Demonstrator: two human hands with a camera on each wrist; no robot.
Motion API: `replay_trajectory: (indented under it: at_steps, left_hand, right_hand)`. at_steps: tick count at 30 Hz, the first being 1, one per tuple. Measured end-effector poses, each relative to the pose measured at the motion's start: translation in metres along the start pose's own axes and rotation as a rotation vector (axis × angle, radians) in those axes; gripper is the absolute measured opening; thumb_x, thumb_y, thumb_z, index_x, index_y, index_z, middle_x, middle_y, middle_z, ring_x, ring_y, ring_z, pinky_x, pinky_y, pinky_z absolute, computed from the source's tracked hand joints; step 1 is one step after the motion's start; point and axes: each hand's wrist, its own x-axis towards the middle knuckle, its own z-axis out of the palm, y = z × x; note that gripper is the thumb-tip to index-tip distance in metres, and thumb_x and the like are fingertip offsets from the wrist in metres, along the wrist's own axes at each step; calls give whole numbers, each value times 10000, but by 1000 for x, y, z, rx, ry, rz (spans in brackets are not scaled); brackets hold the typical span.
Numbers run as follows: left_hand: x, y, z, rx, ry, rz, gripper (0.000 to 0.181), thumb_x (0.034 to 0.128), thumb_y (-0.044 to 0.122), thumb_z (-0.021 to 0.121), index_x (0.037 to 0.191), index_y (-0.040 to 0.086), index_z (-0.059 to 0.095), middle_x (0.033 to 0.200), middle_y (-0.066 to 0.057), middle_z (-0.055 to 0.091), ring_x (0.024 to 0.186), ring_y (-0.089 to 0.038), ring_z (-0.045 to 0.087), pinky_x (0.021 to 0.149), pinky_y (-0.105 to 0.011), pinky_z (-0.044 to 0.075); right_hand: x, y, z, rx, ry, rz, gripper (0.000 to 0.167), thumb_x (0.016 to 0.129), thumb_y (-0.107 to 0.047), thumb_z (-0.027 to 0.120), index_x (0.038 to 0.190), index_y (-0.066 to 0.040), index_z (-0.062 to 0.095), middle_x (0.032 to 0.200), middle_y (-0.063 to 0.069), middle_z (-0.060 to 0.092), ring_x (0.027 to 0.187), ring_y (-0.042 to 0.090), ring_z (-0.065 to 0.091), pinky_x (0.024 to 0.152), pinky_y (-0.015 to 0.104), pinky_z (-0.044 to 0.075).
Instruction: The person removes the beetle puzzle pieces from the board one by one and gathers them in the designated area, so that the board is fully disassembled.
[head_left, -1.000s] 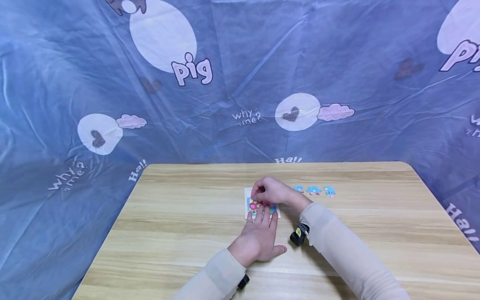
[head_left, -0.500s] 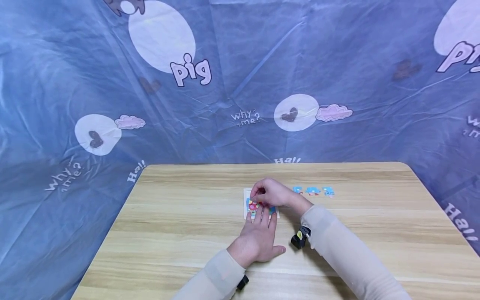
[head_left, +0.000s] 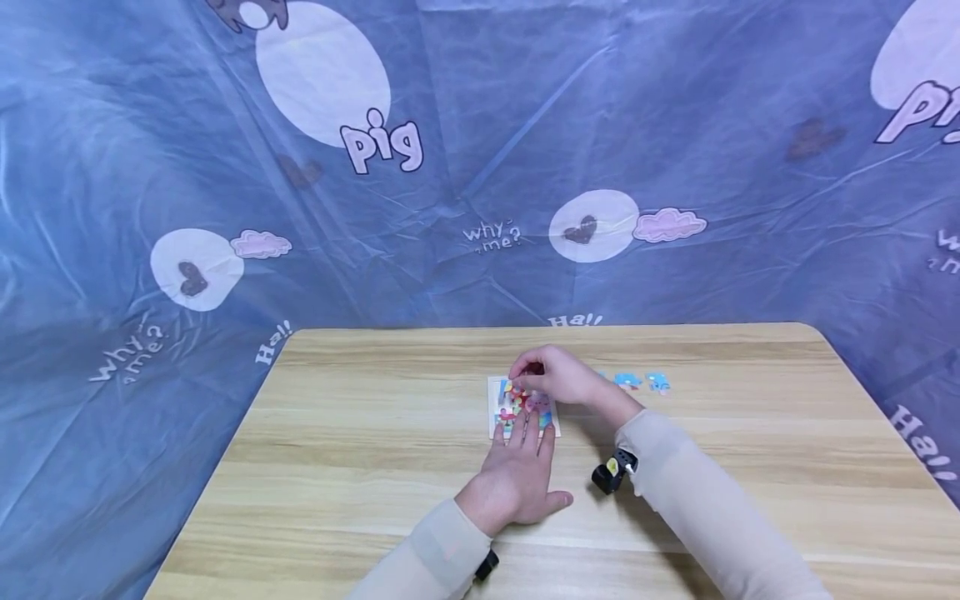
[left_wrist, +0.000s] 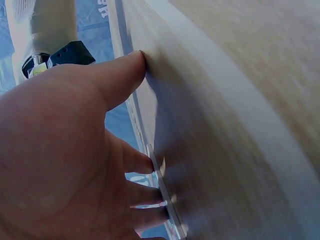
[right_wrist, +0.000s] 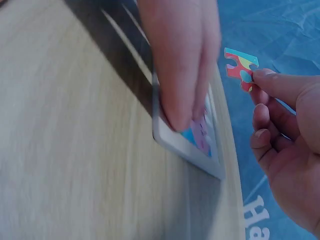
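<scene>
A white-framed puzzle board (head_left: 492,417) with a colourful picture lies on the wooden table. My left hand (head_left: 519,483) rests its straight fingers on the board's near edge, thumb spread out on the table; the left wrist view has the fingertips on the board's rim (left_wrist: 171,206). Above the board's upper part, my right hand (head_left: 558,379) pinches a puzzle piece, which in the right wrist view is a red, yellow and teal piece (right_wrist: 242,69) between thumb and finger, lifted off the board. Part of the picture is covered by my fingers.
Right of the board, blue puzzle pieces (head_left: 627,381) lie in a row on the table (head_left: 360,433), one partly hidden behind my right wrist. A blue printed cloth (head_left: 465,150) hangs behind the table's far edge.
My right hand has lifted and shifted slightly right and away, with the piece in its fingers, showing more of the picture. My left hand stays in place.
</scene>
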Motion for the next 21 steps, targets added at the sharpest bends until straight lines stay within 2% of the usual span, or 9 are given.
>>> replay_trajectory:
  at_steps: [11,21]
  left_hand:
    - [0,-1,-1,0,-13,-4,980,1010,787,474,1740,181,230,1834,-104,129,1707,-286,123,1356,-534,251]
    - [2,-1,0,-20,-13,-6,988,1006,791,478,1742,184,224,1836,-99,120,1709,-285,108,1360,-541,238]
  right_hand:
    - [-21,8,-25,-25,52,-14,120,1018,-54,700,1081,-43,802,993,47,786,877,116,665,796,247,570]
    - [-41,19,-37,-14,48,27,129,1018,-49,699,1105,-35,793,993,69,783,858,146,655,753,239,561]
